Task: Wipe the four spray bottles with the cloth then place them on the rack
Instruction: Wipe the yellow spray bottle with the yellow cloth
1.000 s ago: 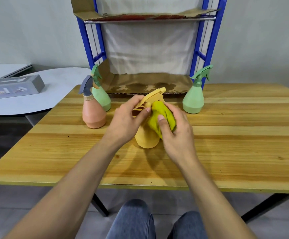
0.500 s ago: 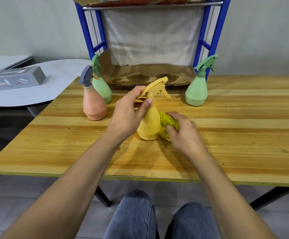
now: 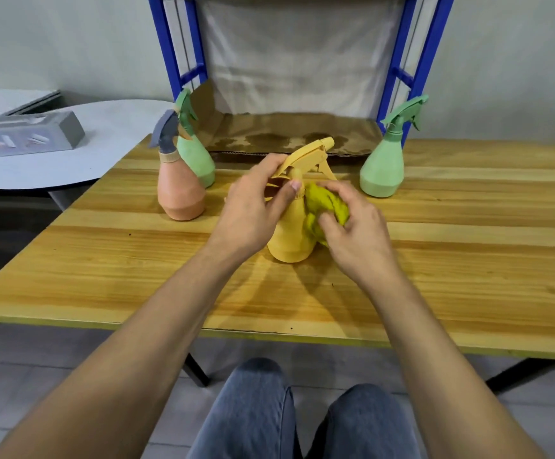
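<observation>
A yellow spray bottle (image 3: 288,240) stands upright mid-table. My left hand (image 3: 253,210) grips its neck just under the trigger head. My right hand (image 3: 355,233) holds a bunched yellow-green cloth (image 3: 322,207) pressed against the bottle's right side. A pink bottle with a grey sprayer (image 3: 179,190) stands at the left, with a green bottle (image 3: 196,157) right behind it. Another green bottle (image 3: 385,167) stands at the right, beside the blue rack (image 3: 415,61). The rack's lower shelf (image 3: 289,134) is lined with brown cardboard and holds no bottles.
The wooden table (image 3: 468,276) runs to the rack at the back. A white round table (image 3: 70,160) with a grey box (image 3: 27,134) stands at the left. My knees are below the table's front edge.
The bottle went from tilted to standing upright. My right hand with the cloth dropped to the bottle's base, then came back up along its right side toward the neck.
</observation>
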`<state>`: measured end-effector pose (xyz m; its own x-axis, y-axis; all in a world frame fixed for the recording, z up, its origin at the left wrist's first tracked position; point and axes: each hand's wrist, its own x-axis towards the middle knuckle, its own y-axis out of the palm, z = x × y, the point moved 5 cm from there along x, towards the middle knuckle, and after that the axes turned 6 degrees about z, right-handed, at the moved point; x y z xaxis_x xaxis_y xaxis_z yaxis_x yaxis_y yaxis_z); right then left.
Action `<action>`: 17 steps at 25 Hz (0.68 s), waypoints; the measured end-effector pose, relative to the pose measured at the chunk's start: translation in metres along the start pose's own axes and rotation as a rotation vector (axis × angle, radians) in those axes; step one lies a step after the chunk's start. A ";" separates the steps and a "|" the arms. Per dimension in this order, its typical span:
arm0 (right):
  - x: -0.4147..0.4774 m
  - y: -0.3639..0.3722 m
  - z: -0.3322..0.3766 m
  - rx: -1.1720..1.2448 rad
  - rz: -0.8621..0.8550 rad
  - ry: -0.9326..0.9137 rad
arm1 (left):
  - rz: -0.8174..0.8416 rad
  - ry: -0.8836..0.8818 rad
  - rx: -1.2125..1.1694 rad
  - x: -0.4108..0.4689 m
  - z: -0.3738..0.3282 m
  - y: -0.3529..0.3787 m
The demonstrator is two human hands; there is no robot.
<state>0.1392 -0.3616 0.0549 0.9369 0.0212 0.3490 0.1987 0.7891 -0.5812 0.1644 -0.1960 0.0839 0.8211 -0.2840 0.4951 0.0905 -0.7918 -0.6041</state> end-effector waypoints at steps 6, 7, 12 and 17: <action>-0.018 0.017 -0.037 -0.092 0.019 0.064 | 0.002 -0.013 0.001 -0.002 0.000 -0.001; -0.020 0.016 -0.040 -0.100 0.015 0.063 | -0.001 -0.015 0.003 -0.002 -0.001 0.000; -0.028 0.017 -0.038 0.012 -0.070 0.147 | -0.056 -0.136 0.072 -0.001 -0.006 0.000; -0.031 0.006 -0.036 0.113 -0.162 0.106 | -0.064 -0.290 0.067 0.004 -0.008 -0.004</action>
<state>0.1216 -0.3795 0.0141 0.9215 -0.1712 0.3487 0.3211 0.8408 -0.4359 0.1632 -0.1982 0.0934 0.9381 -0.0607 0.3409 0.1767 -0.7629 -0.6219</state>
